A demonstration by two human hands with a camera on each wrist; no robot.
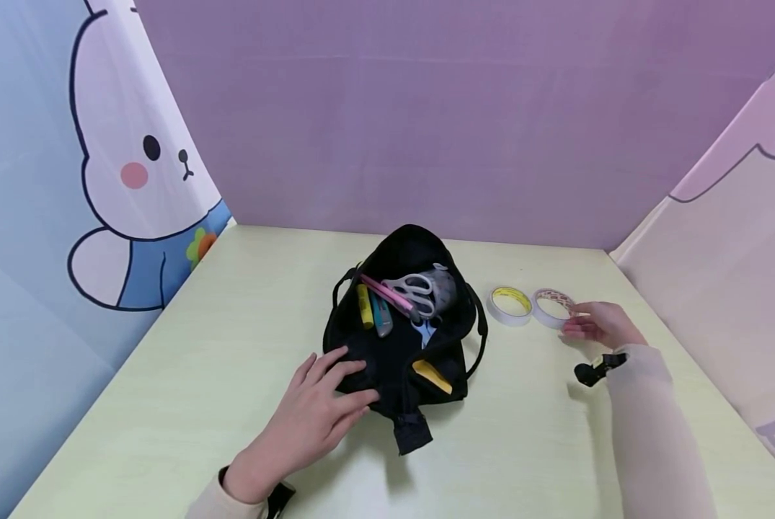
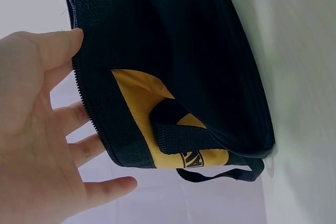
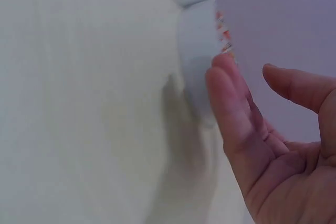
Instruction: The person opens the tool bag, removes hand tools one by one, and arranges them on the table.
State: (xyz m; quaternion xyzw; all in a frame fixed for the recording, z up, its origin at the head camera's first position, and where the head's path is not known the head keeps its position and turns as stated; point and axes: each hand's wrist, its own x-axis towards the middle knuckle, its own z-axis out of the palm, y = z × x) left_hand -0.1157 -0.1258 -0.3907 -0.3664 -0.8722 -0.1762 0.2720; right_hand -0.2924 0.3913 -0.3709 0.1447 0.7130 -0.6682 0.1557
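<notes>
A black bag (image 1: 387, 371) with yellow panels stands at the middle of the table, its mouth unzipped. My left hand (image 1: 319, 404) is at its near left rim, fingers spread; in the left wrist view the thumb (image 2: 65, 45) touches the zipper edge and the other fingertips pass behind it. My right hand (image 1: 601, 324) has its fingertips right at a roll of tape (image 1: 543, 317) with a red-patterned core, thumb held apart in the right wrist view. Another tape roll (image 1: 500, 313), yellow inside, lies against it on the left.
Inside the bag are grey-handled scissors (image 1: 419, 285), a pink stick-like item (image 1: 387, 294), a yellow stick-shaped item (image 1: 365, 306), a teal cutter (image 1: 381, 317), blue-handled scissors (image 1: 424, 330) and a grey bundle (image 1: 444, 288). Cloth walls (image 1: 426, 130) border the table (image 1: 251, 303).
</notes>
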